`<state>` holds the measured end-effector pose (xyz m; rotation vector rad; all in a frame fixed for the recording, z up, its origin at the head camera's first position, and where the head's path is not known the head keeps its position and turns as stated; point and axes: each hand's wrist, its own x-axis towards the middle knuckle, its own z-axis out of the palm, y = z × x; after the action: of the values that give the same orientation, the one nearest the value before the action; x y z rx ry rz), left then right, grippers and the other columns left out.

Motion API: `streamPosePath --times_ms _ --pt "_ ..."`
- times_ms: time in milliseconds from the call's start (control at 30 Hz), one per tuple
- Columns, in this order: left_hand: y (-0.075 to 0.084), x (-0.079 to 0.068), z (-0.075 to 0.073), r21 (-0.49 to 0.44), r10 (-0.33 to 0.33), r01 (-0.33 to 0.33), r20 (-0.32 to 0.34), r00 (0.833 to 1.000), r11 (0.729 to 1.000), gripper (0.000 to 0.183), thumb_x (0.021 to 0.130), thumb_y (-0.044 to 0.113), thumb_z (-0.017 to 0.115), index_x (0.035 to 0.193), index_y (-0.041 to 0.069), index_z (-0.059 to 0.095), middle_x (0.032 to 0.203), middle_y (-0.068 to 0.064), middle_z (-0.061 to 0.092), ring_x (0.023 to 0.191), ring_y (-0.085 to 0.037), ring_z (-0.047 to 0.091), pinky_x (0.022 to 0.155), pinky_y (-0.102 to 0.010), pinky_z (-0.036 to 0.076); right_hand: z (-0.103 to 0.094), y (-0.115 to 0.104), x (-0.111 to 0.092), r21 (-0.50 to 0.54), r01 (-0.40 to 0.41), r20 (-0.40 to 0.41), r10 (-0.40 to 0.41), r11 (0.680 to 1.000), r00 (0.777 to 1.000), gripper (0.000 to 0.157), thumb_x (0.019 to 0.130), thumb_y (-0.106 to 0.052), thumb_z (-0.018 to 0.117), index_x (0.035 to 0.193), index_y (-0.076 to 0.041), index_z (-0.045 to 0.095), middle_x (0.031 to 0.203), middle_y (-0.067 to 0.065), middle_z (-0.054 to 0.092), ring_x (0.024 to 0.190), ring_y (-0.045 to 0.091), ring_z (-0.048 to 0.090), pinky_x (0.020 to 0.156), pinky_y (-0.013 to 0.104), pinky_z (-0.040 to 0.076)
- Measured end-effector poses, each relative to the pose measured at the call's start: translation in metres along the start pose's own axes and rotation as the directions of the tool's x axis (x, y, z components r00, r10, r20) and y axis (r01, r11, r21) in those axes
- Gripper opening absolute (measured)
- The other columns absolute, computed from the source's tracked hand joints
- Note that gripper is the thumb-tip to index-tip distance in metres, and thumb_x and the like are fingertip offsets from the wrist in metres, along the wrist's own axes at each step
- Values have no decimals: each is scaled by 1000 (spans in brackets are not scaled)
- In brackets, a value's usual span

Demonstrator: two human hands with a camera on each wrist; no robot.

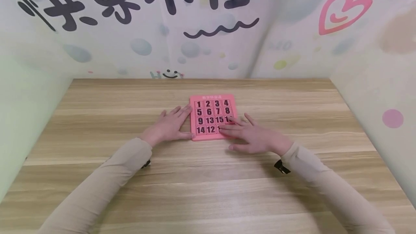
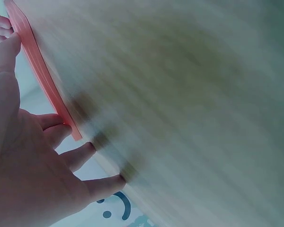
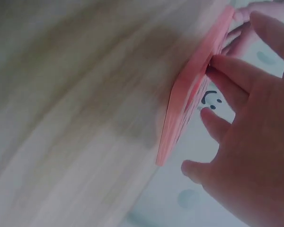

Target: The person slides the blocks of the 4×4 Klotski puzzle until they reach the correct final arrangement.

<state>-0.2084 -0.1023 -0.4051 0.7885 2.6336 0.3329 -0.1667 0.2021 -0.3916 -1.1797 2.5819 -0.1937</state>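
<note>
A pink sliding number puzzle [image 1: 192,122] lies flat on the wooden table, its black-numbered tiles facing up. The top rows read 1 to 4 and 5 to 8; 9, 13 and 15 show in the third row, 14 and 12 in the bottom one. My left hand [image 1: 169,125] rests along the left edge, index fingertip and thumb tip touching the frame, other fingers spread onto the table. With fingers extended, my right hand [image 1: 255,138] touches tiles at the lower right and covers part of them. The right wrist view shows two fingertips [image 3: 218,61] on the puzzle's face.
The wooden table [image 1: 201,190] runs back to a white wall [image 1: 130,60] printed with dark characters, bubbles and a pink heart. Pale side walls [image 1: 29,93] border it left and right. A black strap end [image 1: 282,167] hangs at the right cuff.
</note>
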Motion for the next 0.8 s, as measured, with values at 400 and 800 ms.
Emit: streamPosePath --times_ms 400,800 --pt "-1 0 1 2 8 -8 -8 1000 1000 100 87 62 58 156 7 9 161 -8 5 144 -37 7 110 -65 4 -5 6 -6 7 -65 -66 66 998 996 54 102 -48 39 143 -15 50 150 5 39 144 30 18 111 64 -3" --pt "-1 1 2 13 -6 6 1 1000 1000 101 87 64 57 156 8 7 161 -7 4 145 -36 6 111 -64 4 3 -1 9 -6 -92 -43 92 996 995 61 100 -54 36 149 -19 40 154 2 33 145 29 15 113 62 -1"
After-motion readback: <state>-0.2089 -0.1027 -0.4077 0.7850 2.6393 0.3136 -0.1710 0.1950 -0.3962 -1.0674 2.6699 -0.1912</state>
